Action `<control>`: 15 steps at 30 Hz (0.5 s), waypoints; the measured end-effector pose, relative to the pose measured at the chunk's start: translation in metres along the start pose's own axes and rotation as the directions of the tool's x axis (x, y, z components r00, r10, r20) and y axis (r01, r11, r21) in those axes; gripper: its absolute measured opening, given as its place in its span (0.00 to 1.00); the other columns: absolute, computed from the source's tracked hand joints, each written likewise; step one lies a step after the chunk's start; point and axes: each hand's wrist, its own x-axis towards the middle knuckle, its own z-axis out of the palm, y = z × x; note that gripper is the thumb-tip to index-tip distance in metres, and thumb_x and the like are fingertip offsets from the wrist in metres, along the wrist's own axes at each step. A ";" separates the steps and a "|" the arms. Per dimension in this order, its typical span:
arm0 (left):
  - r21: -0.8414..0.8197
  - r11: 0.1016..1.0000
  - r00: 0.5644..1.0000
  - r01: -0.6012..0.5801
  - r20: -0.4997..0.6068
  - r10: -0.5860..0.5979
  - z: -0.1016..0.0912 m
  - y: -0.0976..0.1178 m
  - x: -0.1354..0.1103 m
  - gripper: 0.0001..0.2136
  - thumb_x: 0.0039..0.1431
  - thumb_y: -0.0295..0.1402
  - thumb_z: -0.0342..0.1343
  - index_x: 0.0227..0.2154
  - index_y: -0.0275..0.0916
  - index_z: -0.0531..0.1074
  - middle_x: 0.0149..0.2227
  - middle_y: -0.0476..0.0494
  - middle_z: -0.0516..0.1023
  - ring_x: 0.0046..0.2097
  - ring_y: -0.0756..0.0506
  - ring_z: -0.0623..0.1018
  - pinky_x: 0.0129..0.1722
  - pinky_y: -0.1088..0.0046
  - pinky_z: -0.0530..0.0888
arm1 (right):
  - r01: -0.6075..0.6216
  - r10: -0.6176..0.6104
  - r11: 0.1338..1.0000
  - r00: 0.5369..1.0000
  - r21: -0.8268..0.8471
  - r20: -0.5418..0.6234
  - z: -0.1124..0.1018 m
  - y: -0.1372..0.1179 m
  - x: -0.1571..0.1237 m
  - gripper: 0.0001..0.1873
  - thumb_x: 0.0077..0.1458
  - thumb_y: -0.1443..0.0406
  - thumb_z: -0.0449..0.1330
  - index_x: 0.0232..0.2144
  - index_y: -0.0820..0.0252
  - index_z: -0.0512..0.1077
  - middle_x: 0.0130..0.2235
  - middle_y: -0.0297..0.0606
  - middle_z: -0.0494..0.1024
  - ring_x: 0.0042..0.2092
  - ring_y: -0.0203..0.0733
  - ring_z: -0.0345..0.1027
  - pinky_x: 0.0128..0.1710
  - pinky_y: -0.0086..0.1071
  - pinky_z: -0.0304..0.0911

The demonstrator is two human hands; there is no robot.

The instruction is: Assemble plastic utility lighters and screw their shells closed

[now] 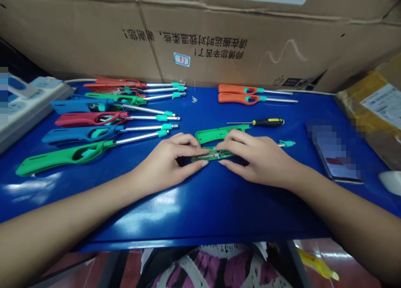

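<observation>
An opened green lighter (213, 155) is held flat on the blue surface (200, 208), pinched by the fingertips of the left hand (166, 164) and right hand (261, 158), its inner parts apparently being seated, so careful alignment with the loose green shell (219, 133) beside it seems called for.

One view — my head camera, looking forward and down, close over the blue worktop (200, 204) toward the cardboard boxes (219, 33).

Seven assembled lighters (90, 133) lie left, two orange ones (238, 98) far right, one opened green lighter (213, 155), one screwdriver (267, 122), one phone (335, 154).
</observation>
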 end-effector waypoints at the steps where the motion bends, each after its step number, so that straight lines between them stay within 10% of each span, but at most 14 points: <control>1: -0.001 1.000 1.000 -0.004 0.002 0.004 0.000 0.001 0.000 0.14 0.63 0.30 0.62 0.51 0.44 0.80 0.42 0.45 0.79 0.43 0.47 0.78 0.46 0.69 0.74 | 0.002 -0.002 1.000 1.000 0.008 -0.009 0.001 0.000 0.000 0.13 0.67 0.59 0.57 0.50 0.54 0.72 0.47 0.37 0.74 0.39 0.39 0.72 0.30 0.32 0.58; 15: -0.087 0.988 0.987 0.124 -0.091 -0.132 0.003 0.003 -0.001 0.12 0.59 0.30 0.65 0.46 0.41 0.82 0.42 0.45 0.84 0.44 0.46 0.81 0.46 0.69 0.77 | -0.074 0.074 0.994 0.997 0.077 -0.003 0.010 -0.006 0.004 0.13 0.68 0.59 0.55 0.50 0.54 0.75 0.46 0.37 0.73 0.36 0.36 0.70 0.31 0.31 0.59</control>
